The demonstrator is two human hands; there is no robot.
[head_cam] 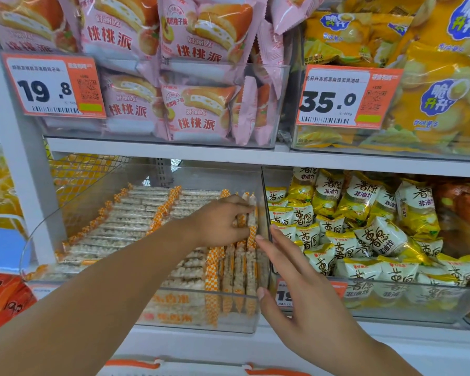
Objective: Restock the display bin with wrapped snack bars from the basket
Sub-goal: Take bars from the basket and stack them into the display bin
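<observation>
A clear plastic display bin (201, 318) on the lower shelf holds rows of wrapped puffed-rice snack bars (136, 221) with orange checkered ends. My left hand (220, 221) reaches into the bin's far right corner and pinches a few upright bars (251, 213) against the bin's right wall. My right hand (291, 275) hovers at that same wall with fingers straight and spread, holding nothing. At the bottom edge a white rim with orange handles (136, 364) shows, probably the basket; its contents are out of sight.
To the right a second clear bin (391, 310) is filled with yellow and white snack packs. The shelf above carries pink cake packs (196, 104), yellow chip bags (440, 99) and price tags (52, 85). A grey shelf upright (22, 158) stands at the left.
</observation>
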